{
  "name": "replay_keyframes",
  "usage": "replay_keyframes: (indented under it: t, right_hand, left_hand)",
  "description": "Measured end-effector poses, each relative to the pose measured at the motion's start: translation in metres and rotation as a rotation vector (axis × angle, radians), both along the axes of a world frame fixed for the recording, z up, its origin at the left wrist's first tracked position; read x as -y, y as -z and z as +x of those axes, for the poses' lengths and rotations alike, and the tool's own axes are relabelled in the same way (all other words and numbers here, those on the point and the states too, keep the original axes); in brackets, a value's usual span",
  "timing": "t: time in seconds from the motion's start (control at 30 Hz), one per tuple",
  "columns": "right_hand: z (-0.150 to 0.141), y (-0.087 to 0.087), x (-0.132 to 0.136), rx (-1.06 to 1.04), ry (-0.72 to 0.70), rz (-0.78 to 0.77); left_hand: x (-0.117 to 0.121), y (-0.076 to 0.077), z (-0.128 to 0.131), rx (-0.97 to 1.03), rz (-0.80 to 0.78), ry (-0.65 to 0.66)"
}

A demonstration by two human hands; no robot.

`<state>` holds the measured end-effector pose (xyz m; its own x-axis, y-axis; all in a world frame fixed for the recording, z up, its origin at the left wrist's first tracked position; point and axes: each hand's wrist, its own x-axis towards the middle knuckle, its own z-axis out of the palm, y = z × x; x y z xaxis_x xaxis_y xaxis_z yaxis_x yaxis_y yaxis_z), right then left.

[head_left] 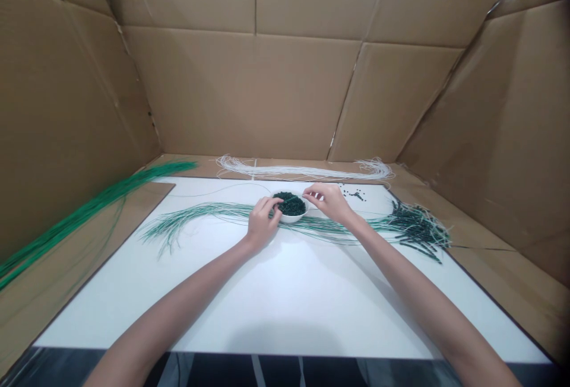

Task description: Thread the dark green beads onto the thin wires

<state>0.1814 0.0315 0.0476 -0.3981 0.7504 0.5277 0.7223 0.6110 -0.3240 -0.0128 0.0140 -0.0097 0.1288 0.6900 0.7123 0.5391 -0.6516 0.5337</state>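
Fingers of the left hand (262, 221) curled at the bowl (293, 219), grip unclear; those of the right hand (328, 200) pinched together, contents indistinct. The bowl partly hid green strands (222, 209).

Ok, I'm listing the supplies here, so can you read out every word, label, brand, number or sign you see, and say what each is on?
There are none: no readable text shows on the white bowl, the white board, the bright green strands, the white strands or the cardboard walls.
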Motion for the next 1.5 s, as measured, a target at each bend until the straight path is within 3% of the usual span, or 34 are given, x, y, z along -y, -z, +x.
replay_keyframes:
  t: [0.73,1.5]
  right_hand:
    - [-0.021,0.014,0.010,-0.013,-0.129,0.068]
    - [-0.025,0.019,0.012,-0.008,-0.121,0.163]
  left_hand:
    - [0.001,-0.001,0.001,-0.035,0.019,0.024]
    - [0.000,0.002,0.003,-0.050,0.052,0.051]
